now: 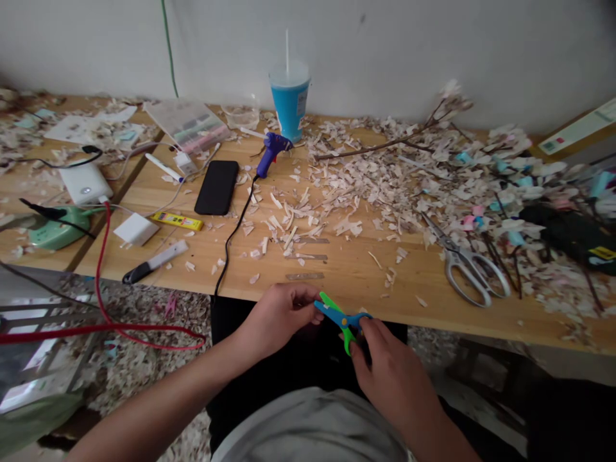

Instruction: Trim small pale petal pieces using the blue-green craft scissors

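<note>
From the head view, I see my right hand (385,359) gripping the plastic handles of small blue-and-green scissors (342,317) just off the wooden table's (346,276) near edge, blades parted. My left hand (279,314) pinches at the blade tips. Curly pale shavings (366,186) litter the wood near steel scissors (469,263).

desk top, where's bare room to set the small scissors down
Bare wood runs along the front edge, between the black cord and the metal scissors. The right side is crowded with shavings; the left with phone and chargers.
</note>
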Demonstrator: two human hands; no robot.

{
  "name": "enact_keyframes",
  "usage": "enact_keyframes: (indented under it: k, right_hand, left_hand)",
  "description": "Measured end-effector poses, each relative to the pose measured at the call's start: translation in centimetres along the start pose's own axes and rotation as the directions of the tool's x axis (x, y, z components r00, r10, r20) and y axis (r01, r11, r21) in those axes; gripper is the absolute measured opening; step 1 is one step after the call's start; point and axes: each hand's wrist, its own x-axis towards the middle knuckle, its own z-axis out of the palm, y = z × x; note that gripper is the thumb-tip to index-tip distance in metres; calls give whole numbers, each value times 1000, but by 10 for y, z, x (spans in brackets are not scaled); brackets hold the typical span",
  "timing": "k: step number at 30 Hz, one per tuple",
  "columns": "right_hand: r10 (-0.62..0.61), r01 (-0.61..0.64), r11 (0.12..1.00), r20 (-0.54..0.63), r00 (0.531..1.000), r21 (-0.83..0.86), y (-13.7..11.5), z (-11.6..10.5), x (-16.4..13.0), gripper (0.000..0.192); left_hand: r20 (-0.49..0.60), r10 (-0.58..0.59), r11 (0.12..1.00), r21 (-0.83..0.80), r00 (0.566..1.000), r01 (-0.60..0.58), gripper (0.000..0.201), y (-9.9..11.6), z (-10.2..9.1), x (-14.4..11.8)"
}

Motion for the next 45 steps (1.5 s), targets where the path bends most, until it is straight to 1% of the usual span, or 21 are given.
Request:
enact_keyframes:
  k: [7,10,12,17,24,27,31,33,35,38,41,43,44,45]
  right_hand:
    - [51,-55,996,49,997,75,2,-2,1,24]
    - [50,-57,994,81,995,95,2,-3,1,23]
    - [42,-49,994,76,996,95,2,-3,1,24]
    - [25,-29,997,58,998,65,2,-3,0,22]
    - [-11,10,1000,49,999,23,4,-3,-1,20]
    - [-21,21,1000,26,999,-9,1,-4,0,18]
    - [-18,17,999,-4,1000,-48,-1,-4,0,14]
    - [-14,15,998,11,1000,-63,0,-3,-1,13]
    - [-2,4,999,47,999,-48,3,-1,-1,13]
    - [49,-54,997,80,996,54,9,0,0,14]
    - [146,-159,956,71,987,247,12,-4,-1,15]
    - [230,-237,879,67,971,413,14,-6,-5,16]
    - [291,-276,819,50,955,503,16,-6,-9,17]
    - [368,-303,746,13,930,593,18,-5,-14,17]
  left_hand:
    - [9,-2,1000,24,1000,2,11,8,-1,1]
    - [19,7,999,35,1000,-7,13,9,0,2]
    - [25,2,1000,31,1000,-2,13,9,0,3]
    - [47,-29,999,35,998,27,13,11,0,4]
    - [44,-16,991,135,999,10,21,14,-2,4]
    - [48,-2,985,172,999,-7,25,16,-4,5]
    - [51,-16,974,228,999,4,21,17,-8,9]
    - [60,-45,974,223,997,30,17,18,-9,13]
    - [81,-84,980,185,993,68,14,19,-10,17]
    - [125,-150,987,71,981,142,11,20,-10,24]
    - [131,-193,971,-114,972,208,19,16,-8,27]
    - [115,-216,946,-221,969,237,25,12,-6,26]
    - [107,-226,933,-263,968,247,27,9,-4,25]
    - [99,-234,921,-296,967,254,30,7,-3,24]
